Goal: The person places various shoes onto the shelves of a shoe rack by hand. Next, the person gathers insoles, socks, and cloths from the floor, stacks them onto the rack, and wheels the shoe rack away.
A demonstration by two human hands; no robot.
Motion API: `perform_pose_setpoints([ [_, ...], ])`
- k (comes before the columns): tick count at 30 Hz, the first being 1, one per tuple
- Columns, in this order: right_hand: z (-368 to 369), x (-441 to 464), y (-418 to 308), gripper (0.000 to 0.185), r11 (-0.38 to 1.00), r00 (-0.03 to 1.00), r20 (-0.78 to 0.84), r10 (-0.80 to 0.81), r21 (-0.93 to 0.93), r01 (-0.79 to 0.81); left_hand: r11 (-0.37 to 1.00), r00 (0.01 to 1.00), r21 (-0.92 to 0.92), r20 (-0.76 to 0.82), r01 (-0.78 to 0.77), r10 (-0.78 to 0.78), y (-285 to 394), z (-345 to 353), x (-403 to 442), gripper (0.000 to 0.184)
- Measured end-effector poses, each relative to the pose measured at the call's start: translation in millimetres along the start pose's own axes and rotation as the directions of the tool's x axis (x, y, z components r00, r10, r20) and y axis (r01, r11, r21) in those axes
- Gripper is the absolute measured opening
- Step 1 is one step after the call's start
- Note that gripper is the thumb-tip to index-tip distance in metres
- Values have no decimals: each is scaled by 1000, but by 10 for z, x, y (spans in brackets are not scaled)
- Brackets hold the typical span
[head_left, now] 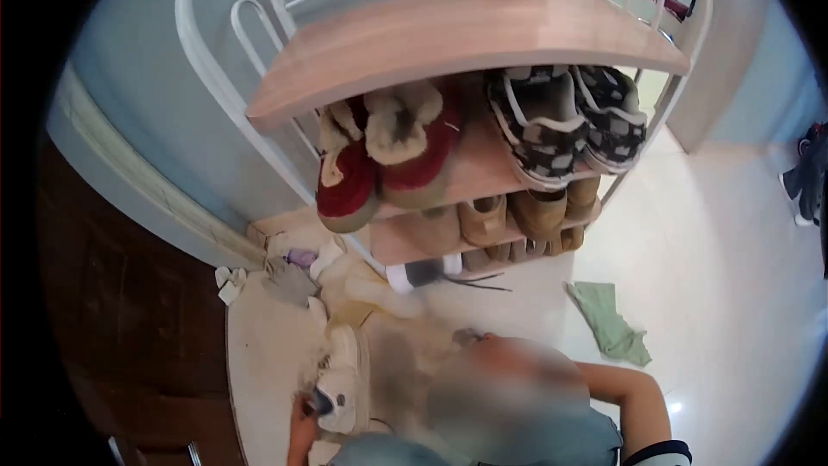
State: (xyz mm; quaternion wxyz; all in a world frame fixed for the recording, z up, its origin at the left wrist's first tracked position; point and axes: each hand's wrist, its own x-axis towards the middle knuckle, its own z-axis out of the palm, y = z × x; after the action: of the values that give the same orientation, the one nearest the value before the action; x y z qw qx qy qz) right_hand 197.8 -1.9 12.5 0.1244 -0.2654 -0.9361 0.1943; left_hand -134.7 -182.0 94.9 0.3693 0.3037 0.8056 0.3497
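Note:
At the lower left, my left hand is closed at the dark-lined opening of a white sneaker. The sneaker is low over the pale floor, its toe and sole partly hidden or blurred. My right arm bends round my raised knee. Only a sliver of my right hand shows past the blurred knee, and its fingers cannot be made out. Beside it is a small dark blurred thing. Crumpled pale and yellowish cloths lie on the floor beyond the sneaker.
A shoe rack stands ahead, holding red fleece-lined slippers, black-and-white checked shoes and several brown shoes. A white-and-dark shoe with loose laces is below. A green cloth lies right; a brown door stands left.

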Motion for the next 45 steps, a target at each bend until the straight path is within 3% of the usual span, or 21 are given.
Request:
perform_pose_setpoints([
  [2, -71, -102, 8, 27, 991, 987, 154, 37, -133, -17, 978, 978, 43, -39, -205, 207, 296, -80, 25, 25],
  [3, -1, -147, 0, 27, 984, 978, 161, 135, -140, -113, 953, 986, 257, -2, -160, 166, 553, -116, -12, 25],
  [4, 147, -223, -37, 27, 968, 956, 183, 230, -146, -204, 864, 890, 273, -58, -422, 453, 437, -100, 63, 28],
  [5, 233, -251, -23, 27, 968, 971, 130, 202, -179, -177, 930, 963, 261, -10, -258, 270, 794, -76, -53, 31],
  [6, 362, -296, -20, 27, 965, 984, 63, 166, -217, -149, 942, 965, 213, 20, -260, 262, 843, -79, -49, 32],
  [7, 543, -401, -78, 27, 971, 984, 93, 154, -197, -134, 890, 945, 341, -11, -304, 327, 984, -38, -132, 31],
  [9, 721, -377, -55, 28, 906, 988, 68, 135, -413, -96, 900, 953, 343, -44, -269, 301, 999, 1, -244, 32],
  [10, 715, -380, -55, 28, 909, 990, 63, 127, -407, -91, 905, 958, 347, -55, -247, 282, 1037, -11, -237, 32],
  [12, 633, -490, -160, 32, 996, 981, 183, 70, -60, -60, 885, 940, 367, -73, -286, 334, 862, -87, -309, 33],
  [13, 500, -475, -287, 32, 996, 982, 176, 74, -57, -65, 861, 939, 428, -74, -275, 337, 868, -99, -380, 34],
  [18, 371, -230, -599, 36, 935, 867, 354, 351, -93, -341, 810, 891, 465, -88, -359, 445, 1058, -256, -591, 35],
  [22, 988, -221, -455, 36, 908, 876, 303, 375, -310, -282, 722, 826, 538, -81, -435, 558, 1556, -324, -816, 36],
  [25, 817, -216, -339, 34, 911, 897, 223, 382, -256, -324, 789, 779, 326, -197, -521, 595, 1709, -453, -861, 37],
  [27, 207, -128, -282, 34, 923, 773, 527, 354, -65, -379, 804, 768, 217, -240, -554, 594, 2036, -285, -954, 36],
  [29, 61, -262, -79, 32, 906, 795, 465, 389, -37, -421, 759, 717, 118, -261, -640, 646, 2173, -219, -956, 36],
  [32, -360, -606, 216, 29, 907, 889, 223, 400, 47, -419, 706, 707, -55, -97, -706, 700, 2468, -170, -978, 43],
  [34, -950, -827, 159, 29, 869, 864, 124, 489, 14, -494, 581, 602, -176, -112, -795, 791, 2806, -48, -1044, 36],
  [38, -2152, -1207, -97, 22, 747, 742, -85, 665, 106, -657, 338, 339, -35, -160, -940, 927, 3281, -44, -884, 38],
  [42, -3252, -1440, -575, 22, 588, 517, -294, 804, 264, -765, 205, 206, -22, -44, -979, 978, 4121, -125, -731, 35],
  [44, -3594, -1396, -785, 26, 691, 504, -473, 723, 499, -523, 62, 55, 103, -74, -993, 996, 4520, 3, -570, 28],
  [45, -3782, -1348, -841, 28, 735, 511, -530, 677, 445, -512, 86, 81, 132, -46, -987, 996, 4699, 84, -528, 26],
])
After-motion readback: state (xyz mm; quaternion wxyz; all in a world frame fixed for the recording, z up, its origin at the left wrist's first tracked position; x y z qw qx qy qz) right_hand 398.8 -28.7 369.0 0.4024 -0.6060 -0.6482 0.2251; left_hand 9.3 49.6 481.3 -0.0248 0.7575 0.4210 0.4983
